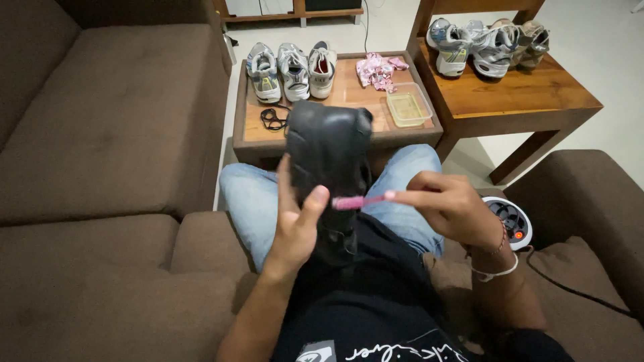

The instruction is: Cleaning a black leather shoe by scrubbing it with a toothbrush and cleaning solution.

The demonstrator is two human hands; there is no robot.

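Observation:
A black shoe (329, 144) is held upright over my lap, its sole turned toward me. My left hand (296, 224) grips its lower part, thumb across the front. Between the fingers of my right hand (451, 204) is a small pink brush (359, 201), and its head touches the shoe's sole near my left thumb. I sit on a brown sofa in blue jeans and a black shirt.
A low wooden table (251, 127) ahead carries three grey sneakers (292, 70), a pink cloth (379, 70), a clear plastic container (408, 108) and a black lace (272, 119). A taller wooden table (530, 94) at right holds more sneakers (483, 41). A small white fan (513, 221) lies on the sofa by my right arm.

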